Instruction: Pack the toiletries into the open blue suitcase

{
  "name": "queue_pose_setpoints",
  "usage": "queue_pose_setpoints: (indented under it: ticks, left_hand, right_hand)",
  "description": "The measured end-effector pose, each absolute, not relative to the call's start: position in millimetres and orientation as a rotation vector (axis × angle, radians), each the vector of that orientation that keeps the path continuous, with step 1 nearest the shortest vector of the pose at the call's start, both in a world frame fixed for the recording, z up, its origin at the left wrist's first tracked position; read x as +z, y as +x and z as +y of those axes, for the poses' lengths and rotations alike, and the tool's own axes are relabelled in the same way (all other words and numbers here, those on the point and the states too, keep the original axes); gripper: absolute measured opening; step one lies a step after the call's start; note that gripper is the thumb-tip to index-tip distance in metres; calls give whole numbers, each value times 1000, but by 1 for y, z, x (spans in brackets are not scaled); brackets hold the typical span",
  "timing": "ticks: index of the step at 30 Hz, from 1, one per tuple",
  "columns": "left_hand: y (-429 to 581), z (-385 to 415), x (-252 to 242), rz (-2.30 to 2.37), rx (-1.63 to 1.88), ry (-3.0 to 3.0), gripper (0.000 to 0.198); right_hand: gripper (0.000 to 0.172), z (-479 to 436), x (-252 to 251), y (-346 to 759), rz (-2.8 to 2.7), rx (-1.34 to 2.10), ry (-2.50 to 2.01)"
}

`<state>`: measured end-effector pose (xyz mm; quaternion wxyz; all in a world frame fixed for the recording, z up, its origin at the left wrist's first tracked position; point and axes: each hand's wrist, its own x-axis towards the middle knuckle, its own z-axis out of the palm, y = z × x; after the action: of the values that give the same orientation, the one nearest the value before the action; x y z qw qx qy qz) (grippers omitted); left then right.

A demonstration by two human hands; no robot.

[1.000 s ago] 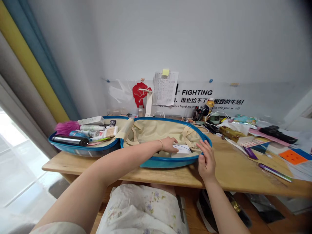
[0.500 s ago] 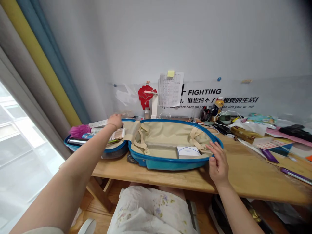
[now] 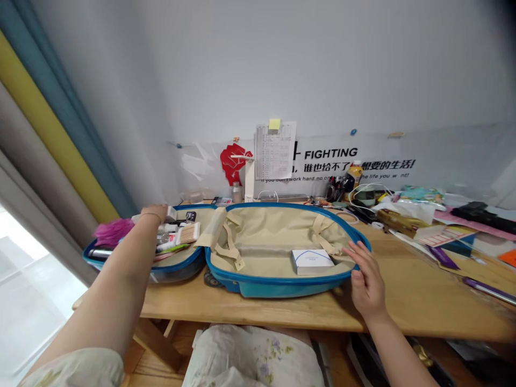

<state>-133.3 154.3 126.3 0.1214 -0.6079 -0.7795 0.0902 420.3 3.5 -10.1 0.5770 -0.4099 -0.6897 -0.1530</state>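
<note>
An opened blue suitcase (image 3: 282, 290) with a beige lining lies on the wooden table, its two halves side by side. In the right half sits a white box (image 3: 312, 262) near the front rim. My right hand (image 3: 366, 277) rests against that half's right rim, fingers stretched out and nothing in them. My left hand (image 3: 155, 213) reaches into the left half, at its back edge, beside a white item (image 3: 171, 214); its fingers are mostly hidden. Around it lie a pink bundle (image 3: 113, 233), a pack of cotton swabs (image 3: 188, 234) and a small black object (image 3: 191, 217).
A white desk lamp (image 3: 249, 180) and a small bottle (image 3: 237, 192) stand at the back by the wall. Cables, a yellow-capped bottle (image 3: 355, 174), papers and a purple pen (image 3: 489, 290) clutter the right side. Curtains (image 3: 60, 113) hang at left.
My left hand has moved left and slightly down within the left half, uncovering the small black object. The view has shifted a little. My right hand stays at the rim.
</note>
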Motion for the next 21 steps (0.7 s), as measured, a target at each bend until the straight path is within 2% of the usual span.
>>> queue_pose_setpoints:
  ticks: [5,9,12,16,21]
  left_hand:
    - [-134,151,136,-2220,238,-1777,39]
    - [-109,145,156,-2006,-6,-1882,51]
    - [-59,128,178,-1711,-287,-2051,57]
    - [31,89,196,-1339,-427,-2466,65]
    - [117,67,167,-972,-453,-2971,66]
  right_hand:
    - [40,3,-9,419,-1594,-343,-972]
    - [39,3,-8,417,-1588,-346,-961]
    - [37,4,-7,416,-1588,-361,-931]
    - [36,3,-6,415,-1585,-356,-931]
    - [37,3,-7,415,-1591,-369,-926]
